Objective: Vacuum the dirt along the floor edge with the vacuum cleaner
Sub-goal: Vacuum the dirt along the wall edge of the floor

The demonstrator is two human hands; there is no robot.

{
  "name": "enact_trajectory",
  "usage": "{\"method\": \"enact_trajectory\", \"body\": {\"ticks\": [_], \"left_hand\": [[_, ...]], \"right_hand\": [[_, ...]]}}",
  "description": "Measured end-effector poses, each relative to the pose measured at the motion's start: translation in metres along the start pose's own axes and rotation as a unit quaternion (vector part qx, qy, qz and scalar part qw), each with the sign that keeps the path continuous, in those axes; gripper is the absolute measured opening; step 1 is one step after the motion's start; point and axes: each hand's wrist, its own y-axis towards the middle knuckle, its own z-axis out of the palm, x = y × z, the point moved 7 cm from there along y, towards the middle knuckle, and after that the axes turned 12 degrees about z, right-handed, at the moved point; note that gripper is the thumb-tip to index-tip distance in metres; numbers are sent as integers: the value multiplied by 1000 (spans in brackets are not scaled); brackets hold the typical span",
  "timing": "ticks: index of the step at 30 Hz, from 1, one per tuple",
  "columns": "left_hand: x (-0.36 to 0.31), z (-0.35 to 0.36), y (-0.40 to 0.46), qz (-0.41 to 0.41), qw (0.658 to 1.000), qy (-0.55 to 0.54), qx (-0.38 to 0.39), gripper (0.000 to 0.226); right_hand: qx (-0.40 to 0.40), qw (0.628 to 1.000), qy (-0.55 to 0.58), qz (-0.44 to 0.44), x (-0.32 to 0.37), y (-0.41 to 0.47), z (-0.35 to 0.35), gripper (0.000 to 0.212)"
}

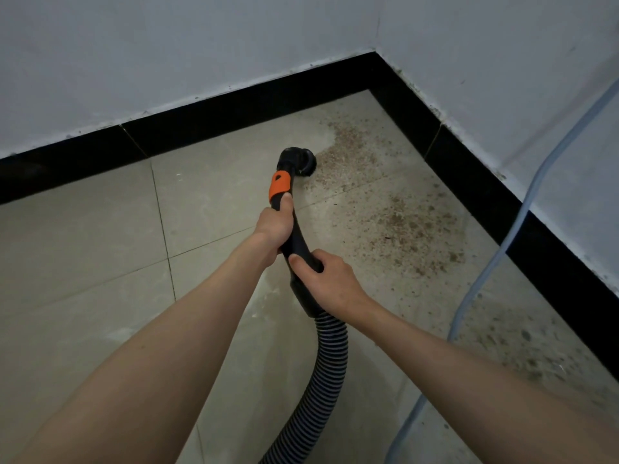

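I have both grips wrapped on the black curved plastic vacuum wand (294, 229), left hand (273, 226) ahead of right hand (321, 276); its round brush nozzle (303, 159) sits beyond them at the edge of the brown gritty dirt (385, 209), so I'd sweep slowly rightward toward the black skirting (469, 169).

vacuum handle (294, 229) gripped by left hand (273, 227) just below orange slider (279, 185) | rear of handle gripped by right hand (326, 279), ribbed hose (326, 366) trailing behind it | round brush nozzle (299, 159) set beyond left hand, at edge of dirt (392, 212) spread along black skirting (469, 169) | pale tube (475, 293) lying right of right hand
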Motion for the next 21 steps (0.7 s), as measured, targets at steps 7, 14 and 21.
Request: {"method": "enact_trajectory", "body": {"ticks": [7, 14, 21], "left_hand": [[-9, 15, 19, 28, 999, 26, 13, 54], [-21, 32, 39, 51, 997, 59, 24, 50], [-32, 37, 65, 66, 995, 78, 15, 48]], "right_hand": [[-20, 999, 29, 0, -3, 16, -8, 33], [-42, 997, 66, 8, -9, 37, -16, 34], [-47, 996, 81, 7, -3, 61, -18, 35]]}}
